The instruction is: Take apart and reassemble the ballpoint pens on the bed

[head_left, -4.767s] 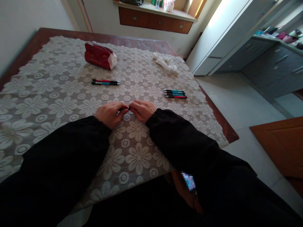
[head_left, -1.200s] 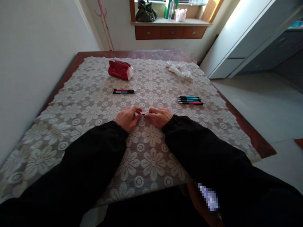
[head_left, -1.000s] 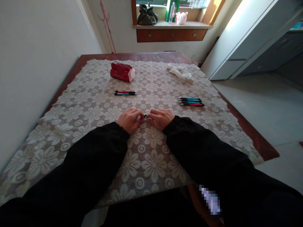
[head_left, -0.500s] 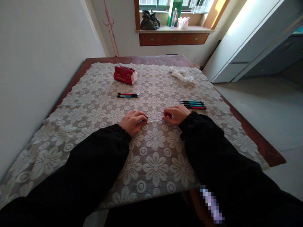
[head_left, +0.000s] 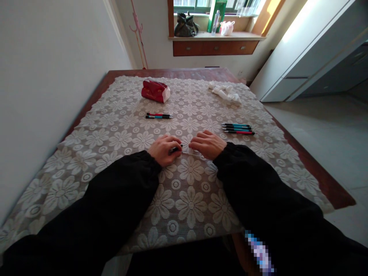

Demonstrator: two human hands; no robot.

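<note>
Nearest, two black sleeves [head_left: 115, 203] reaching in from the bottom edge over a lace tablecloth [head_left: 186, 199] patterned with flowers. At mid-table, the left hand [head_left: 164, 148] curled knuckles-up, fingers closed around a dark pen barrel [head_left: 176, 148] whose tip just pokes out on the thumb side. Just beside it, the right hand [head_left: 207, 143] resting palm-down on the cloth, fingers bent together over the far end of a thin pale refill [head_left: 190, 154]; grip on it hidden under the hand, so pinched or merely covered cannot be told. Refill lying low across the cloth between the two hands, running from the barrel's tip toward the right palm. Beyond the right hand and slightly right, a row of four pens [head_left: 238, 128] side by side, teal and red among them, apart from the fingers. Beyond the left hand, a pair of pens [head_left: 159, 115] lying parallel, one red, one teal. Farther back, a red tissue pack [head_left: 155, 91] on the left and a crumpled white cloth [head_left: 225, 92] on the right. Farthest, bare wooden table [head_left: 172, 72] edge, then a window ledge with a dark bag [head_left: 185, 27].
</note>
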